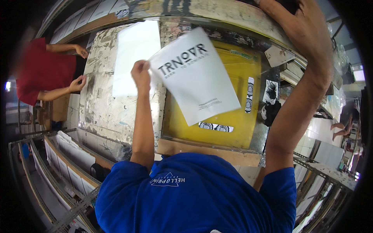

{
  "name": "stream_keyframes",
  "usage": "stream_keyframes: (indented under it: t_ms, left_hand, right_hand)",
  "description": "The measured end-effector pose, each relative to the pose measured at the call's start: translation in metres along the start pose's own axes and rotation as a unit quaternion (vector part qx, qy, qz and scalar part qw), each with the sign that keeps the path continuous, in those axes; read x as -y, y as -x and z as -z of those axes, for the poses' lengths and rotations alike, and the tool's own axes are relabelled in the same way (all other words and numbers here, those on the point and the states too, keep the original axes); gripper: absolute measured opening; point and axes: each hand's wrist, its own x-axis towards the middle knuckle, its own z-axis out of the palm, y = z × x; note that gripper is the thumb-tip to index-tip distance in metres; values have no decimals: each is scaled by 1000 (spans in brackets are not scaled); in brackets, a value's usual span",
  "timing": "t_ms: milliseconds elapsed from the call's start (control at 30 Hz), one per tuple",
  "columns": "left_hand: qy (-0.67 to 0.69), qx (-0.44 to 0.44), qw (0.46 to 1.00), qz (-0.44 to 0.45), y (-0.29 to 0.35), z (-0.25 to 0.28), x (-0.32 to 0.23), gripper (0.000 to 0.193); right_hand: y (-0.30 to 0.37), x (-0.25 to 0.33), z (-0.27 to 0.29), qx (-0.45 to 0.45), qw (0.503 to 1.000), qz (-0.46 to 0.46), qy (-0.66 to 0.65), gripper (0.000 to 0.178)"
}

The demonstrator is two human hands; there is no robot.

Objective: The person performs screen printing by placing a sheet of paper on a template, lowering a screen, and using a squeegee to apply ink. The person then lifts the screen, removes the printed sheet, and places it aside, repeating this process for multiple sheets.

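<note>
My left hand (141, 73) is closed in a pinch on the left edge of a white sheet (202, 85) with black print. The sheet is tilted over a yellow printing bed (176, 126) and looks slightly blurred. My right hand (301, 29) is raised at the upper right, close to a long, stained beam (229, 13) that crosses the top of the view. Its fingertips run out of the picture, so what they hold is hidden. Left of the printed sheet, a blank white sheet (136, 58) lies on the stained worktable (99, 77).
Two patterned black-and-white strips (250, 95) lie on the yellow bed. A person in a red shirt (46, 72) stands at the table's left side, both hands near its edge. Racks with boards (74, 167) stand at the lower left, and metal shelving (322, 174) at the lower right.
</note>
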Motion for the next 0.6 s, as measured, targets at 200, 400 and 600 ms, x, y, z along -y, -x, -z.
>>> stream_keyframes:
  t_ms: [200, 400, 600]
  left_hand:
    - [-58, -165, 985, 11, 16, 160, 28, 5]
    - [-117, -306, 944, 33, 32, 272, 39, 7]
    - [-388, -337, 845, -147, 2, 180, -8, 37]
  right_hand:
    - [14, -5, -18, -117, 969, 149, 161, 43]
    - [7, 7, -29, -96, 988, 51, 110, 43]
    - [0, 0, -5, 31, 998, -16, 42, 42]
